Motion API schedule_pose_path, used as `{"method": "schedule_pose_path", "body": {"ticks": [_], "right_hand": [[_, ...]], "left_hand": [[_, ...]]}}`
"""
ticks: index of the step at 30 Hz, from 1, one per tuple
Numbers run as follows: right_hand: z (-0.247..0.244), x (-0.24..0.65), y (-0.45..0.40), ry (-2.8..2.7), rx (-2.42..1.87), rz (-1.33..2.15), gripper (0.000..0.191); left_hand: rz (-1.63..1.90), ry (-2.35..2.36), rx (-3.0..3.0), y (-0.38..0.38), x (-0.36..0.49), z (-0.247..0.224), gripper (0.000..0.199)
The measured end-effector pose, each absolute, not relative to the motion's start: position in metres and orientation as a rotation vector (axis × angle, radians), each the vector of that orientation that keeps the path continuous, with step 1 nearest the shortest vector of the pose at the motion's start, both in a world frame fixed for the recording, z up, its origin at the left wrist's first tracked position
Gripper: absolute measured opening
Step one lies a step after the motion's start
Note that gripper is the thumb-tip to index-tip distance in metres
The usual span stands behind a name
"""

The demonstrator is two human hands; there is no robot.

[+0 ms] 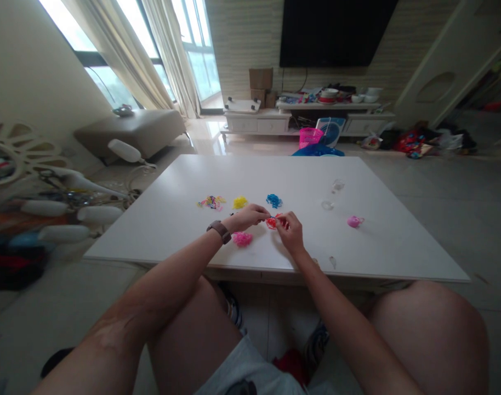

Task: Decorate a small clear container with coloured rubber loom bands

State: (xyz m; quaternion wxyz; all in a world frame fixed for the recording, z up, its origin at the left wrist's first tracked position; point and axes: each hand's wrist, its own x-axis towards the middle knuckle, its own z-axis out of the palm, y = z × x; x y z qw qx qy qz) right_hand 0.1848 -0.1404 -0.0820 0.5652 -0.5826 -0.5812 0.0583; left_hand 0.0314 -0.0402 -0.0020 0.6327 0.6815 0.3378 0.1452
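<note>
My left hand, with a dark watch on the wrist, is pinched closed above the white table. Facing it, my right hand is closed too, fingertips pressed together. A thin, dark bluish bit shows between the two hands, too small to name. Right under the fingertips is a red pile of what look like small rubber bands, partly hidden by my hands. Similar piles lie around: pink below my left hand, yellow and blue behind, multicoloured at the left.
On the table's right half are a small pink item, a clear ring-shaped piece and a small clear piece near the front edge. Beyond the table stand a pink basket and a TV cabinet. A lamp with white shades is at the left.
</note>
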Motion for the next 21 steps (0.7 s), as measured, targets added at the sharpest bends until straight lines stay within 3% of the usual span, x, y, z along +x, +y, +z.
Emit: {"method": "schedule_pose_path", "body": {"ticks": [21], "right_hand": [[-0.085,0.186,-0.137,-1.314,-1.403,0.105,0.013]], "left_hand": [[0.421,0.898,1.354,-0.024,0.023,0.003,0.012]]}}
